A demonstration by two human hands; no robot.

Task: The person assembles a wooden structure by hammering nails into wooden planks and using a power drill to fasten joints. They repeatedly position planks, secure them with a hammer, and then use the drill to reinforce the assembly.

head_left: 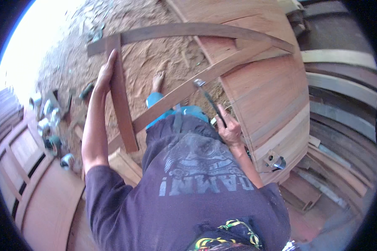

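Observation:
A triangular wooden frame (167,100) made of long planks spans the space before me, its right end over a wooden panel. My left hand (107,73) grips the upper part of its short crosspiece (123,104) from the left side; some of its fingers are hidden behind the wood. In my right hand (230,130) is a hammer (211,99), held by its dark handle. The hammer's metal head lies over the middle of the near plank; whether it touches the wood I cannot tell.
The wide wooden panel (265,92) lies to the right, with a small metal-fitted block (274,160) on its near end. Stacked boards (343,96) fill the far right. Several cans (50,113) stand on the dirt floor at left, near a panelled wooden piece (50,201).

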